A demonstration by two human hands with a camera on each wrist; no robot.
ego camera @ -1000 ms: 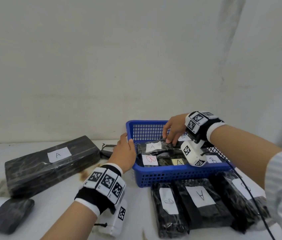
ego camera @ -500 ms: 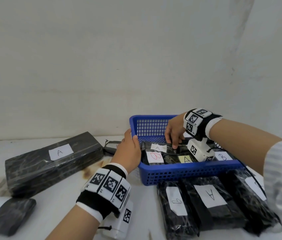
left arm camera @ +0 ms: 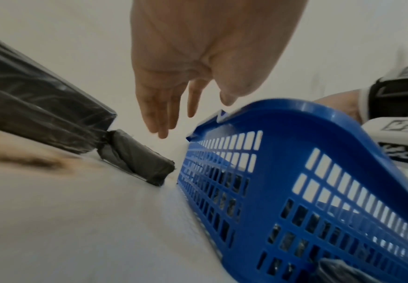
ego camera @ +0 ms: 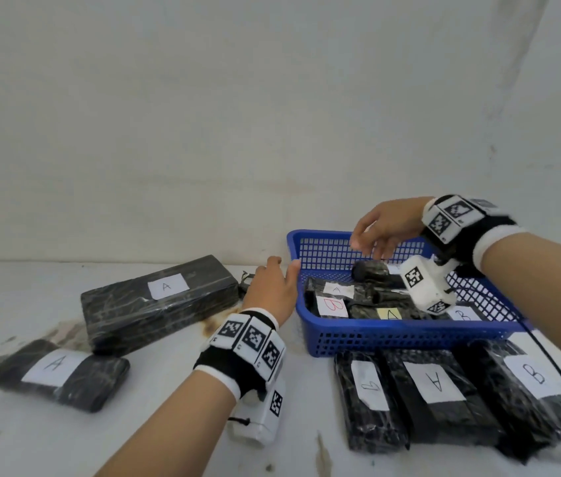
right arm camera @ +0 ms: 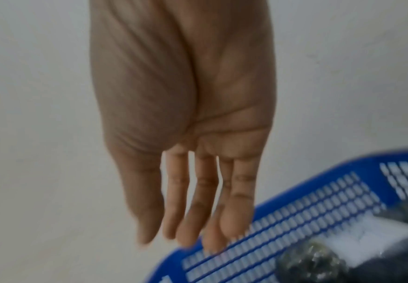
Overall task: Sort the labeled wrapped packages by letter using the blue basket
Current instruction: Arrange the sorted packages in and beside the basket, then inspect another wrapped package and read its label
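White tabletop carries your blue basket at two o'clock; three wrapped packages sit before it, two A packages at nine. Your left hand and right hand both hang slack, holding nothing.

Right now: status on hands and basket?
Left hand open beside blue basket. Right hand open above it, empty. Mixed A/B packages inside.

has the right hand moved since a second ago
Yes. The right hand has lifted off the packages and now hangs open above the blue basket's back rim, holding nothing.
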